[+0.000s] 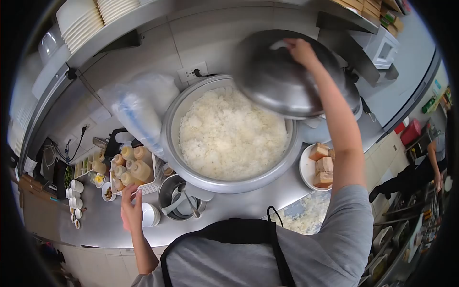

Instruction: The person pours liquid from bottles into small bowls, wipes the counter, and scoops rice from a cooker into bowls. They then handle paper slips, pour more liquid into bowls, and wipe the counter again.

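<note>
My right hand [300, 51] is closed around the knob of a large grey metal lid [282, 79]. The lid is tilted and blurred, above the right rear side of a big round rice cooker [229, 186]. Cooked white rice [229, 134] fills much of the cooker, and the lid hides part of its back right rim. Lower left, my left hand [131, 208] is raised with its fingers apart, holding nothing I can see. Beside it stand stacked white bowls [151, 215]; just beyond is a white basket [155, 179] of squeeze bottles [141, 170].
A metal pot [179, 210] with utensils sits before the cooker. To the right are a plate [306, 165] of browned blocks [324, 165] and a tray with scattered rice [306, 215]. Plastic bags [138, 110] lean at left. Another person [432, 153] works far right.
</note>
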`<state>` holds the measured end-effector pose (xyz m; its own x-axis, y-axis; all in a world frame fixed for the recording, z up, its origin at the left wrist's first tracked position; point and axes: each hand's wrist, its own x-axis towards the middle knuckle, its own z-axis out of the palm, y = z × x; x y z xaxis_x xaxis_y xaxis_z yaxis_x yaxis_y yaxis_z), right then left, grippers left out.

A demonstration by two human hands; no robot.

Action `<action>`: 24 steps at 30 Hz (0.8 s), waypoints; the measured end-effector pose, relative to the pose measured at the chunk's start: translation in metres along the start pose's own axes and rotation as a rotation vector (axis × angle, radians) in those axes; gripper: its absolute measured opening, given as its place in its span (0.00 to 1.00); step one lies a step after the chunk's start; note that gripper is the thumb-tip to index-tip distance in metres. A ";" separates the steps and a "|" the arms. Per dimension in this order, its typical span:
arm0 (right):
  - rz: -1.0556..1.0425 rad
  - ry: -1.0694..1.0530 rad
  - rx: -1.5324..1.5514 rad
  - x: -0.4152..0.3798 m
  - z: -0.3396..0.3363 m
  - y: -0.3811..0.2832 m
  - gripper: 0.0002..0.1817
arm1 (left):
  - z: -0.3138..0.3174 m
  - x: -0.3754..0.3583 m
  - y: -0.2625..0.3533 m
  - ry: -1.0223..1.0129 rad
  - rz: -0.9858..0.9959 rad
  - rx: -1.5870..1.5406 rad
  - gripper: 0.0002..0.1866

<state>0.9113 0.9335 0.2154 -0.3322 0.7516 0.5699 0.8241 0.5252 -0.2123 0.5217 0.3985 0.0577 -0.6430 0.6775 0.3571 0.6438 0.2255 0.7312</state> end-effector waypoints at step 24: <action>0.384 -0.015 -0.265 0.040 0.054 0.149 0.22 | -0.026 -0.022 -0.031 0.105 -0.108 -0.004 0.08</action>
<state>0.9955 1.0638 0.1637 0.0148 0.8784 0.4777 0.9769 0.0891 -0.1941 0.5053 0.3584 0.0424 -0.7488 0.5720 0.3349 0.5666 0.2902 0.7712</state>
